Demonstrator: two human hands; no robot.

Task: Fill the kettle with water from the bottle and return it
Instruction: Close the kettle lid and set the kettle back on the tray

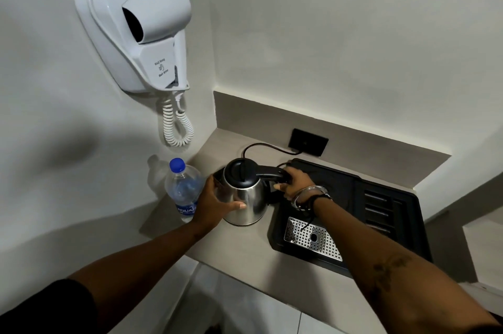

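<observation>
Two bare forearms reach in from the near edge toward the desk (245, 252). Left hand (217, 201): fingers spread and pressed flat against the left side of the kettle (245, 197), thumb across its steel front, not closed round it. Right hand (295, 180): wrapped round the kettle's black handle (272, 171), bracelets on the wrist. Kettle upright on the desk, black lid down, black cord (261, 145) running to the far wall socket (309, 141). Water bottle (183, 189) with blue cap on stands upright just left of the kettle, behind the left hand. Black tray (381, 211) with perforated metal grate (313, 238) lies to the right. White hair dryer (141, 28) hangs on the far-left wall.
</observation>
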